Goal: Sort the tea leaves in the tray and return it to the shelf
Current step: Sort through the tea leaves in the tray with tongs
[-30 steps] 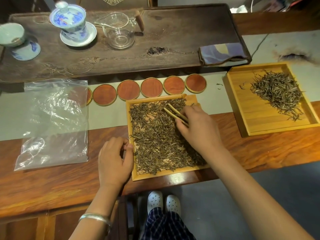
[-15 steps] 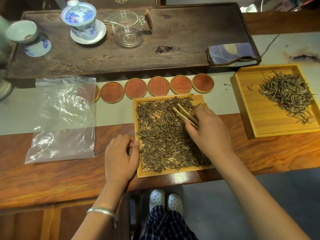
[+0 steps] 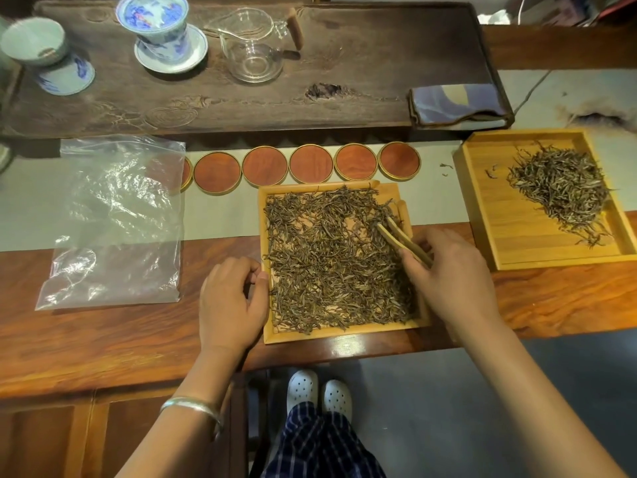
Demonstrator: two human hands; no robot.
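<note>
A long wooden table (image 3: 103, 339) fills the frame, with a dark carved tea board (image 3: 241, 91) across the top. On the board, upper left, stand a blue-and-white lidded cup (image 3: 160, 25), a pale bowl (image 3: 34, 41) and a clear glass pitcher (image 3: 253, 46); a folded cloth (image 3: 458, 103) lies at its right end. At left centre lies an empty clear plastic bag (image 3: 117, 219), beside a row of round red-brown coasters (image 3: 310, 163). At right, a second wooden tray (image 3: 489, 236) holds a loose heap of tea. At centre, the tray (image 3: 331, 334) sits at the table's near edge, covered with spread tea leaves (image 3: 327, 260). The left hand (image 3: 231, 301) rests curled against the tray's left rim, holding nothing. The right hand (image 3: 455, 281) pinches bamboo tweezers (image 3: 400, 239), their tips down among the leaves near the tray's upper right corner.
</note>
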